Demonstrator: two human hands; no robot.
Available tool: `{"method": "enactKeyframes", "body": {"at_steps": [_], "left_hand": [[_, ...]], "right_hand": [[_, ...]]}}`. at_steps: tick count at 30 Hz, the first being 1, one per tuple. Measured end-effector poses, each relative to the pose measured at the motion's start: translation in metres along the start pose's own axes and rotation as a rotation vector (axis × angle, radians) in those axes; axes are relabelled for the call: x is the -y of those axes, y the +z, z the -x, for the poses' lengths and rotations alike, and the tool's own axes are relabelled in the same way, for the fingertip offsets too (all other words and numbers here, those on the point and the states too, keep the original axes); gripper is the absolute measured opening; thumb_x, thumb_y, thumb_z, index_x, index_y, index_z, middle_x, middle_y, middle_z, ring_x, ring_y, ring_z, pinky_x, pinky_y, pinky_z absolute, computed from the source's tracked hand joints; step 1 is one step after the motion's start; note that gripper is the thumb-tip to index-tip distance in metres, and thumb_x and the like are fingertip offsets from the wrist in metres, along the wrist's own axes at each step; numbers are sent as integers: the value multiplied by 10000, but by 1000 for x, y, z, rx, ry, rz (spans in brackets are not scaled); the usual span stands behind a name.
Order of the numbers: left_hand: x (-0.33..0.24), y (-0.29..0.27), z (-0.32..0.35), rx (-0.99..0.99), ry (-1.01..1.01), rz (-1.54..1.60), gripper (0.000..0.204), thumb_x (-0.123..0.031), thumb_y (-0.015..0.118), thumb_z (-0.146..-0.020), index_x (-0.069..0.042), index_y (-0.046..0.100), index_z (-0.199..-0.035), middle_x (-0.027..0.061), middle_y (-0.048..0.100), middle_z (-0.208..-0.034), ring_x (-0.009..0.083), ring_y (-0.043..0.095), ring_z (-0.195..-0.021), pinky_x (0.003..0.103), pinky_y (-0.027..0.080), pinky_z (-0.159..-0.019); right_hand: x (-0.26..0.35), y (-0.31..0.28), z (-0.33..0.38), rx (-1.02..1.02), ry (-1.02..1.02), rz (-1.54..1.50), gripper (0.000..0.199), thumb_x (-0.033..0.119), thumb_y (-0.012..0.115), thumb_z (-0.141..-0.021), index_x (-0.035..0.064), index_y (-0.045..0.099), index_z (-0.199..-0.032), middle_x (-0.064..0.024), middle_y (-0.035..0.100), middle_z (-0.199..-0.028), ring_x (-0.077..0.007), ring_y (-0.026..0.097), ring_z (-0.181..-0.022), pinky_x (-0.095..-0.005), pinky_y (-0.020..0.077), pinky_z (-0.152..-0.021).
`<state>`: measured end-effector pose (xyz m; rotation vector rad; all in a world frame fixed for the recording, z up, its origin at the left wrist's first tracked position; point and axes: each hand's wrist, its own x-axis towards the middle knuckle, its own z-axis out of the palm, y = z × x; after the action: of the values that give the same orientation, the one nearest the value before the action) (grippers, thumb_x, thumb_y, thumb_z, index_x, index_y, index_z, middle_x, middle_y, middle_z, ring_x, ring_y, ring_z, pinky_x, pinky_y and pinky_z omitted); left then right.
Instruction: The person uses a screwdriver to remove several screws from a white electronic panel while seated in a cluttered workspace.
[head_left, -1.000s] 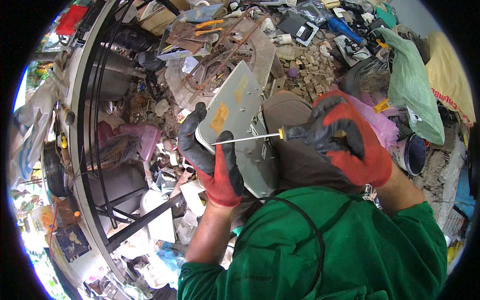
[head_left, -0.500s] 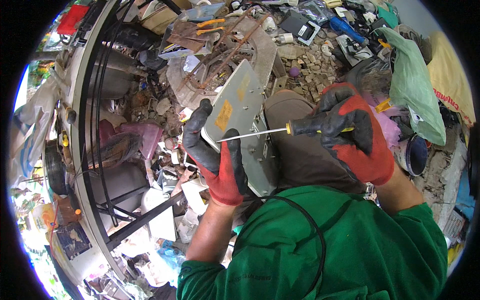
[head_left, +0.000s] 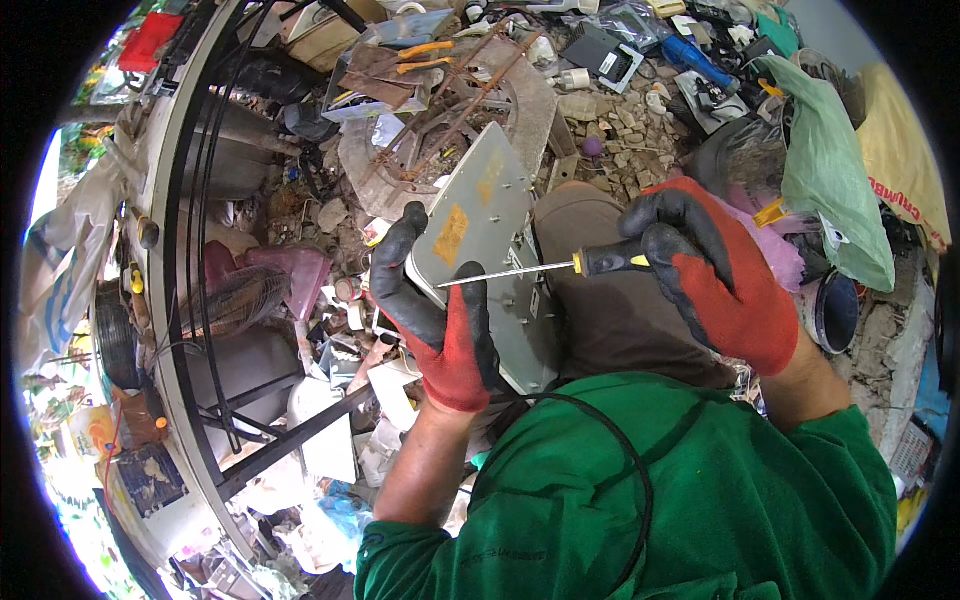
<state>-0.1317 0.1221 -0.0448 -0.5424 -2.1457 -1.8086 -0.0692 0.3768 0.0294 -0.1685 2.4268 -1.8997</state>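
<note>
Scrap-strewn ground (head_left: 330,215) spreads around the person, with a tall metal frame (head_left: 163,260) at the far left and pink plastic (head_left: 300,280) beyond its bars. Next comes the gloved left hand (head_left: 437,335), its thumb and fingers curved about the near left corner of a grey panel (head_left: 490,235). That panel tilts in front of the person, against or just beside a trousered leg (head_left: 590,225), an orange patch (head_left: 451,232) on its face. From its left edge a screwdriver (head_left: 610,258) reaches rightward, the tip beside the left thumb; whether it touches the panel I cannot tell. Its dark handle ends in the gloved right hand (head_left: 725,280), whose fingers are curled closed around it. Farther right hang or lie a green bag (head_left: 835,185) and a yellow bag (head_left: 900,150).
</note>
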Motion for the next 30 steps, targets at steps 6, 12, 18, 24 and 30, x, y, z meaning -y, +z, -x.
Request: {"method": "enactKeyframes", "body": {"at_steps": [6, 12, 18, 24, 30], "left_hand": [[-1, 1, 1, 24, 1, -32, 600, -80, 624, -961, -18, 317, -1473, 189, 428, -1468, 282, 435, -1360, 430, 325, -1155], [3, -2, 2, 9, -2, 26, 607, -69, 629, -951, -21, 319, -1470, 189, 427, -1467, 290, 433, -1364, 438, 328, -1155], [-1, 0, -1, 27, -10, -48, 658, -50, 658, -918, -42, 314, -1479, 180, 427, -1462, 292, 435, -1364, 446, 329, -1158], [3, -3, 3, -19, -62, 75, 677, -21, 666, -906, -50, 312, -1483, 179, 429, -1462, 292, 433, -1371, 446, 330, -1162], [2, 1, 2, -32, -73, 108, 672, -28, 654, -906, -32, 303, -1479, 188, 419, -1463, 298, 414, -1380, 443, 305, -1169]], "right_hand": [[-19, -7, -3, -17, -492, 242, 512, 23, 592, -818, 4, 476, -1316, -163, 573, -1139, -233, 599, -1001, -363, 506, -852], [-10, -4, 1, 7, -188, 139, 524, 4, 591, -785, 17, 499, -1300, -180, 584, -1134, -324, 619, -977, -403, 501, -885], [-22, -18, -11, 45, -595, 341, 517, 21, 585, -801, 17, 501, -1311, -175, 621, -1099, -340, 627, -1012, -425, 498, -909], [-4, -11, -8, 29, -28, 43, 473, 91, 600, -882, 12, 460, -1327, -122, 577, -1096, -203, 594, -903, -317, 483, -779], [-29, -14, -17, 79, -512, 237, 446, 122, 534, -930, 0, 450, -1352, -140, 554, -1164, -173, 597, -912, -305, 484, -784]]}}
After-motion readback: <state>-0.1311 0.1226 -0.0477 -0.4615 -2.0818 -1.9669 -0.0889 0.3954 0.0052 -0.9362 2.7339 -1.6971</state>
